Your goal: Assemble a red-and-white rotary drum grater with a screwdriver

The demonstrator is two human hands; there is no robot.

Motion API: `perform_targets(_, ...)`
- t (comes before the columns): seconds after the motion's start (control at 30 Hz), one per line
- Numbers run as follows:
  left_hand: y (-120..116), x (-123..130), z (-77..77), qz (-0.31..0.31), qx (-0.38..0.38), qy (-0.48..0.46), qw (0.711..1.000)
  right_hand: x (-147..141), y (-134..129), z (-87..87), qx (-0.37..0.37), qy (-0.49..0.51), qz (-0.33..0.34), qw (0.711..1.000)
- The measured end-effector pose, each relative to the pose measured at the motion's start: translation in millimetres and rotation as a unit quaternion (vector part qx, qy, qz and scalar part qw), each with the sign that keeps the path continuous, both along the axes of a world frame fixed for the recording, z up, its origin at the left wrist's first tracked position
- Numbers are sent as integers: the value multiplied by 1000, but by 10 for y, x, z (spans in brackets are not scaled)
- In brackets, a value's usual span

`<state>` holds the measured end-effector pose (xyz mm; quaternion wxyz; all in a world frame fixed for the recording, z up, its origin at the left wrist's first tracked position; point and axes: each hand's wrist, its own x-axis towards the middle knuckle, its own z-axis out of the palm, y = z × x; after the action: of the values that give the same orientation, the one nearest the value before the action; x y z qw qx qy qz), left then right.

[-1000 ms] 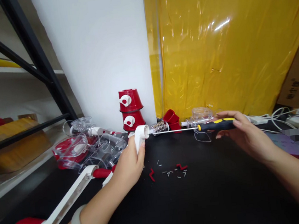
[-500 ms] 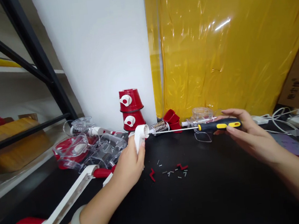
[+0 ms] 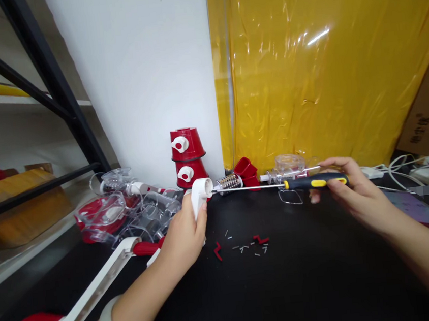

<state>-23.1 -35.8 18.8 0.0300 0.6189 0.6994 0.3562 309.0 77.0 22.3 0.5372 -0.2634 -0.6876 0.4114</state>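
My left hand point(image 3: 185, 230) grips a white plastic crank arm point(image 3: 201, 191) by its body, with the round socket end facing right. My right hand point(image 3: 350, 189) holds a screwdriver point(image 3: 318, 180) by its black and yellow handle, fingers around it. The long shaft lies level, and its tip reaches the socket; how far in it sits I cannot tell. On the black table below lie several small metal pins or screws point(image 3: 242, 249) and two red bent plastic pieces point(image 3: 261, 240). A white handle with red ends point(image 3: 94, 290) rests beside my left forearm.
Two stacked red bases point(image 3: 189, 158) stand at the back wall. Clear plastic parts point(image 3: 147, 211) pile up at left. Behind the screwdriver are a metal grater drum point(image 3: 230, 182) and red chutes point(image 3: 245, 170). White cables point(image 3: 395, 164) lie at right.
My right hand's fingers have shifted around the screwdriver handle, which shows turned, its yellow inlay facing differently. The crank arm stays in nearly the same place.
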Motion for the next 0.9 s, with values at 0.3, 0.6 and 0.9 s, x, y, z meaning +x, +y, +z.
perform_targets(0.3,4,-2,-6,1,2,-3,1000,-43,-20,-7,-25,75,31,996)
perform_targets(0.6,6,26,-5,2,-24,25,999,-8,4,2,-16,50,32,998)
perform_targets(0.9,5,52,-23,-13,-30,37,999,16,45,19,20,-65,-22,997)
